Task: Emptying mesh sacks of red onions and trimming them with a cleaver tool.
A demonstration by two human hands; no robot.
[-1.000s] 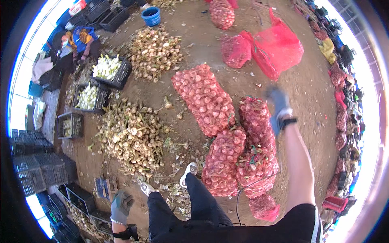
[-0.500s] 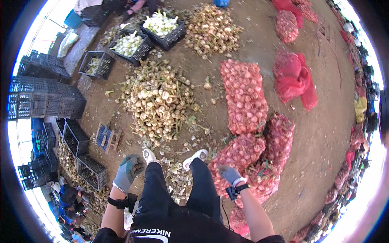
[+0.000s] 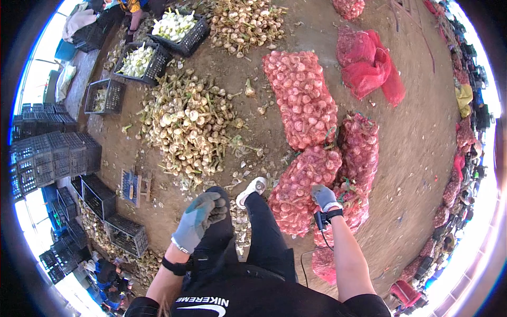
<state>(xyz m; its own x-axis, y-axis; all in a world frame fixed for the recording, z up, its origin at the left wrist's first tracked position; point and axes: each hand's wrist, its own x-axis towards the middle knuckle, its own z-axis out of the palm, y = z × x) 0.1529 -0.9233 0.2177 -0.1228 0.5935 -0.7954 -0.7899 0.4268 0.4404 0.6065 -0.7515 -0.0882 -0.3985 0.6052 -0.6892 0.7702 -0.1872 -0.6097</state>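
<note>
My left hand, in a grey-green work glove, hangs over my left thigh with its fingers stretched out and holding nothing. My right hand, also gloved, is over the right edge of a full red mesh sack. Its fingers are too foreshortened to show whether they touch or grip the netting. Another sack of garlic bulbs lies against it on the right, and a third sack stretches away beyond it. A large heap of stemmed garlic lies on the ground ahead, to the left.
Black crates of trimmed white garlic stand behind the heap, near another garlic pile. Stacked crates line the left side. A small wooden stand with a blue top sits nearer. A loose red mesh bag lies right. People work at the edges.
The view has moved forward and right, so sacks and heap sit lower or further left. My left hand has swung inward over my thigh; my right hand has moved forward along the sack.
</note>
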